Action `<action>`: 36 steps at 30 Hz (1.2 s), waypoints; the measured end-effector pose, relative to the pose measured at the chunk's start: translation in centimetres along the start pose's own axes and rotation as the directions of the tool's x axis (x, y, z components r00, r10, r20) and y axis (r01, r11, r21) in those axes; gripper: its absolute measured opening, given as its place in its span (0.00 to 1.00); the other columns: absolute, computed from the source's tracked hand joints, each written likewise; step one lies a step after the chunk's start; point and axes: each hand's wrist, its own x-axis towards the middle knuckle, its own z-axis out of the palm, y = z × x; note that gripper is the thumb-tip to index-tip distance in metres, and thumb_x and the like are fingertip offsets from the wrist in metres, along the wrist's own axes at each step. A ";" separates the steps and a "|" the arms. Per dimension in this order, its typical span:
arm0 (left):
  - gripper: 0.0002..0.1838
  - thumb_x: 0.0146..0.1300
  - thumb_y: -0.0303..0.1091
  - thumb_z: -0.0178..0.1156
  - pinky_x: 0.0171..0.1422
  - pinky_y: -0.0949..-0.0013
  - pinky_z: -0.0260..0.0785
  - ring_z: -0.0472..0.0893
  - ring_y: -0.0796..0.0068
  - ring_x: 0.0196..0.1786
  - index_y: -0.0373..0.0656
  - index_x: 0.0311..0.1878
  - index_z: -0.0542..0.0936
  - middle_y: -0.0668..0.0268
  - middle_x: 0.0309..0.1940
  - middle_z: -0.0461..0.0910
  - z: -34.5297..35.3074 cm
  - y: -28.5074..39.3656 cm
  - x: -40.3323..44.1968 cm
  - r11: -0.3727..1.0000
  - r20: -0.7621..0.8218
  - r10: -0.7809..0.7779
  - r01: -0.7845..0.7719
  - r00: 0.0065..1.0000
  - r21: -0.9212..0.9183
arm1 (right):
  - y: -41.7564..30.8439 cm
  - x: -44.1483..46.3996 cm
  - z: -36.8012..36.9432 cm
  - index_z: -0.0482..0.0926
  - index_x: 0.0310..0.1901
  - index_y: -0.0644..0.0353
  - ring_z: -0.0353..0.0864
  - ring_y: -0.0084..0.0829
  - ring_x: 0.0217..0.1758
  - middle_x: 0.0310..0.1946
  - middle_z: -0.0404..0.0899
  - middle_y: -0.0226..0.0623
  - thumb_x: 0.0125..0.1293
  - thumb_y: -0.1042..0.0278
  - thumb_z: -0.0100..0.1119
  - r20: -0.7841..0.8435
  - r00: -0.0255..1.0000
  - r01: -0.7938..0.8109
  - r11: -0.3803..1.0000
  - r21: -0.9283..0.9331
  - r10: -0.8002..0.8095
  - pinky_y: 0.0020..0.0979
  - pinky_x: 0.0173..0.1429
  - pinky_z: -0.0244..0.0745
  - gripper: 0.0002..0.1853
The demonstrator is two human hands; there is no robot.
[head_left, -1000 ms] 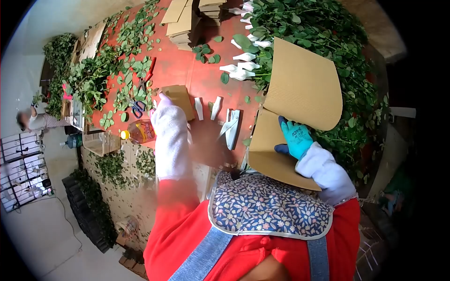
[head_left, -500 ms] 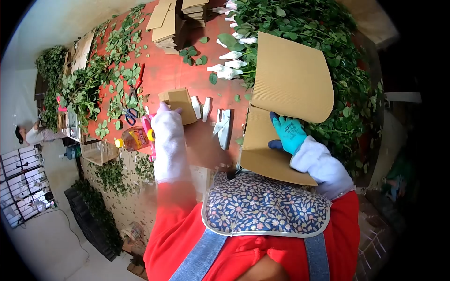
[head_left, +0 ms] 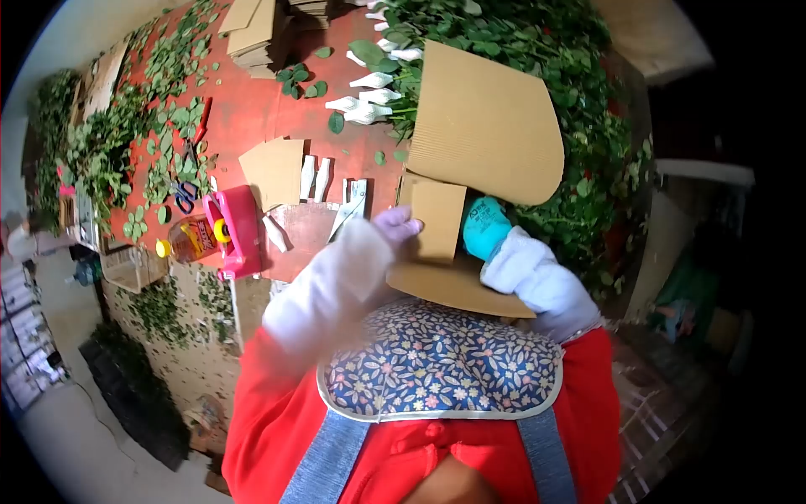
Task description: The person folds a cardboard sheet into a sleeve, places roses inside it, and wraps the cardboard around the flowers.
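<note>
My left hand (head_left: 397,227), with a white sleeve over the forearm, grips the left edge of a small cardboard piece (head_left: 442,217). This piece stands over the lower panel of a large folded cardboard sheet (head_left: 462,290), whose rounded upper panel (head_left: 487,118) leans back on leafy stems. My right hand (head_left: 485,228), in a teal glove, is at the small piece's right edge; its fingertips are hidden. Left of my left hand, a white-handled stapler-like tool (head_left: 351,206) rests on the red table, beside white net-wrapped buds (head_left: 316,178) and another cardboard piece (head_left: 275,172).
A pink holder (head_left: 235,231), a yellow-capped bottle (head_left: 191,239) and blue-handled scissors (head_left: 184,196) stand or lie at the table's left. Stacked cardboard (head_left: 253,38) is at the back. Green stems (head_left: 512,34) with white-wrapped heads (head_left: 369,105) cover the right side.
My left hand has taken a small cardboard piece from the pile on the left and carried it right, onto the large sheet. My right hand's fingertips are now hidden. The view has shifted.
</note>
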 end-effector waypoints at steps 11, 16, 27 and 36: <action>0.14 0.65 0.33 0.59 0.41 0.68 0.73 0.79 0.76 0.36 0.43 0.53 0.79 0.68 0.37 0.83 -2.0 -7.2 7.2 0.963 -0.186 -0.102 0.145 0.977 0.229 | -0.7 -3.0 1.9 0.67 0.59 0.64 0.80 0.32 0.33 0.30 0.79 0.38 0.54 0.57 0.72 -0.277 0.902 0.171 0.313 0.934 0.332 0.35 0.39 0.74 0.35; 0.15 0.65 0.35 0.59 0.42 0.67 0.72 0.79 0.76 0.35 0.44 0.53 0.80 0.70 0.36 0.83 -1.3 -6.1 6.0 0.938 -0.220 -0.052 0.124 0.974 0.323 | -2.3 -5.3 -1.9 0.71 0.57 0.60 0.79 0.43 0.42 0.41 0.79 0.41 0.53 0.51 0.69 -0.625 0.775 0.133 0.944 0.303 0.092 0.44 0.45 0.72 0.33; 0.14 0.61 0.38 0.61 0.45 0.62 0.72 0.80 0.66 0.37 0.46 0.49 0.77 0.64 0.32 0.80 -1.3 -3.5 4.5 0.682 -0.219 0.046 0.130 0.975 0.719 | -2.8 -3.0 -2.4 0.70 0.60 0.62 0.64 0.49 0.63 0.61 0.67 0.48 0.50 0.50 0.69 -0.598 0.785 0.265 0.960 0.093 -0.158 0.48 0.64 0.59 0.37; 0.16 0.59 0.37 0.61 0.46 0.59 0.73 0.81 0.62 0.39 0.47 0.50 0.75 0.61 0.36 0.79 -1.4 -1.8 3.7 0.490 -0.160 0.301 -0.008 0.940 0.871 | -2.1 -1.4 -0.8 0.67 0.63 0.61 0.61 0.46 0.66 0.62 0.66 0.45 0.52 0.46 0.65 -0.530 0.834 0.222 0.972 0.071 -0.152 0.48 0.69 0.53 0.40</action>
